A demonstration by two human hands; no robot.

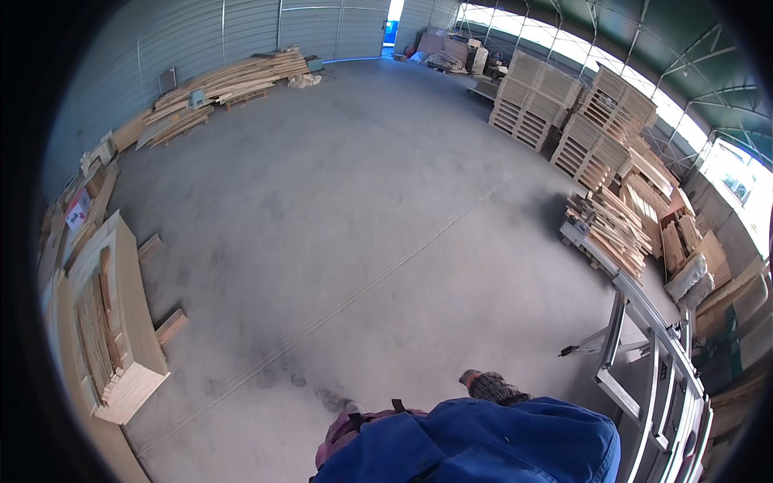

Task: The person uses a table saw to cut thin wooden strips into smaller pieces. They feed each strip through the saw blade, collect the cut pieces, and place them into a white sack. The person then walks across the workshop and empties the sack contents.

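Observation:
Neither of my hands shows; the front of my blue jacket (475, 443) fills the bottom of the view. Some pink checked cloth (346, 435) sticks out at the jacket's left side. Just beyond the jacket's edge, a dark patterned shape with an orange band (495, 388) looks like a foot and lower leg. A blurred greyish shape (338, 400) to its left may be my other foot. Closest on my right stands a metal frame with pale rails (664, 338). What my hands hold, if anything, is hidden.
A pale panel-sided stack of boards (133, 330) lies at the left. Long planks (233, 80) are piled along the far left wall. Pallets (535, 101) rise in tall stacks at the right, with loose wood strips (608, 229) nearer. A seam (354, 298) crosses the concrete floor.

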